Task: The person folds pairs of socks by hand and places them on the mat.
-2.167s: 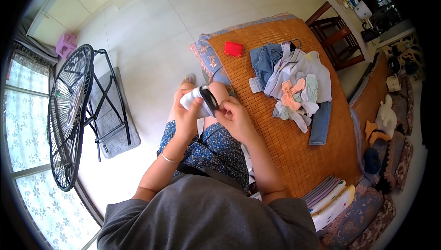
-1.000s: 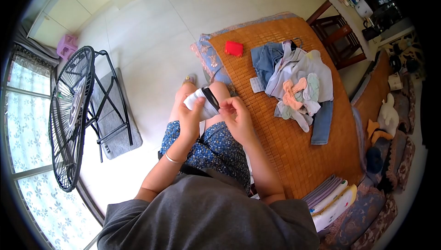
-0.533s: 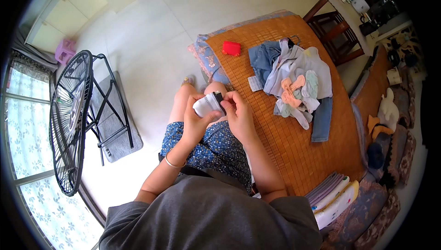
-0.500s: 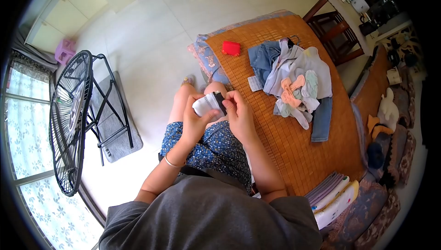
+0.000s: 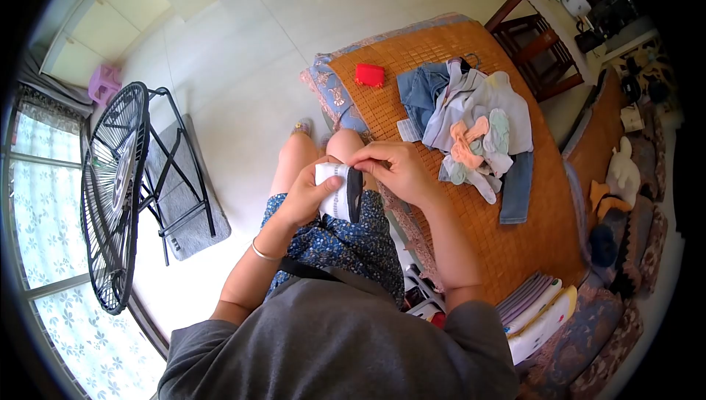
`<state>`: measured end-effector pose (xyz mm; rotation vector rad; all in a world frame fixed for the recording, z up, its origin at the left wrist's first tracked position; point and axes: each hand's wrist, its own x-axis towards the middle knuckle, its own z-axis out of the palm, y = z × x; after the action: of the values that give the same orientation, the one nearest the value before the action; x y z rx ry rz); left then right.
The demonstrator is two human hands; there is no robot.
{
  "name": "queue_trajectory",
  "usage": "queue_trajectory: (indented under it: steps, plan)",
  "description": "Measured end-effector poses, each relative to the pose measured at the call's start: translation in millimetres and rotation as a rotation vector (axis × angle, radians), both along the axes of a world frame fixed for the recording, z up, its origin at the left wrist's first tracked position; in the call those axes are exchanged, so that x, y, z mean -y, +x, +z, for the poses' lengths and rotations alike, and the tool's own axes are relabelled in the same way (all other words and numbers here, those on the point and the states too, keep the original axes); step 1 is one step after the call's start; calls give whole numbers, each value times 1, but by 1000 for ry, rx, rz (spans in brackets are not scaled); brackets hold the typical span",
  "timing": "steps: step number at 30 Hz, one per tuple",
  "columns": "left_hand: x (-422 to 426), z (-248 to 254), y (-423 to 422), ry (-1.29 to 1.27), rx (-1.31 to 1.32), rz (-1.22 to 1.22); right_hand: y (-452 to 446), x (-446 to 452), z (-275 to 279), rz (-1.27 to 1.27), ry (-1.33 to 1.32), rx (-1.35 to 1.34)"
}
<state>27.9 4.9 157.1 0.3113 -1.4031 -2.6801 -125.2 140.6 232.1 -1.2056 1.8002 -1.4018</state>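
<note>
Above my lap I hold a small folded white sock [image 5: 334, 193] with a black edge. My left hand [image 5: 307, 193] is closed on its white part, the thumb lying across the front. My right hand [image 5: 397, 168] pinches the top of the black edge between thumb and fingers. That edge is stretched into a narrow oval. To the right, a clothes pile [image 5: 478, 124] lies on a brown woven mat [image 5: 412, 209]. Small peach cloth items [image 5: 467, 143] and pale green ones rest on top of the pile.
A red object [image 5: 369, 75] sits on the mat's far part. Folded clothes [image 5: 533, 315] are stacked at the near right. A black folding chair [image 5: 121, 194] stands at left by the window. A wooden chair [image 5: 537, 54] is at the far right.
The sock's black edge has been pulled out longer and turned upright. My right hand has shifted right, its wrist now bent over the top of the edge.
</note>
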Motion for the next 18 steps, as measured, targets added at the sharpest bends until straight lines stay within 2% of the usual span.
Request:
queue_trajectory:
  steps: [2, 5, 7, 11, 15, 18]
  plan:
    - [1, 1, 0, 8, -8, -50, -6, 0, 5, 137, -48, -158]
    - [0, 5, 1, 3, -35, -102, -9, 0, 11, 201, -68, -256]
    - [-1, 16, 2, 89, -19, -152, -8, 0, 9, 202, -78, -334]
    - [6, 3, 6, 98, 64, -191, -4, 2, 14, 207, -142, -568]
    - [13, 20, 6, 225, 124, -210, -7, -7, 15, 107, -155, -640]
    - [15, 10, 5, 211, 147, -226, 0, -4, -3, 47, -110, -534]
